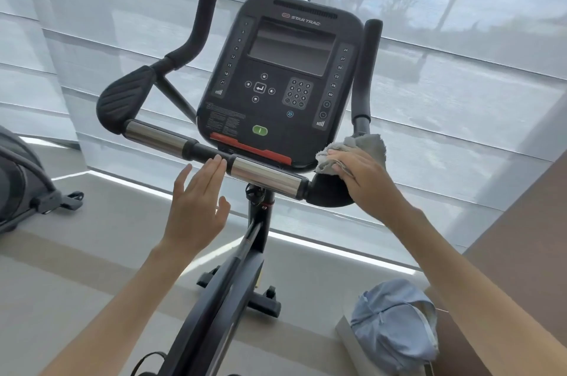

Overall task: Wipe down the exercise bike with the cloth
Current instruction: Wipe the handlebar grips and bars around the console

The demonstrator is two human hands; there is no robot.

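A black exercise bike fills the middle of the view, with its console (282, 78) facing me above a chrome and black handlebar (264, 176). My right hand (365, 182) presses a grey cloth (356, 151) flat onto the black right elbow pad of the handlebar, at the foot of the right upright grip. The fingers lie fairly straight over the cloth. My left hand (199, 203) is held open, fingers straight, with its fingertips at the black centre section of the handlebar; it holds nothing.
Another machine's base (21, 188) stands at the left edge. A light blue fabric bundle (395, 323) rests on a white box at lower right, beside a brown wall. Blind-covered windows run behind the bike. The bike's frame (233, 277) descends toward me.
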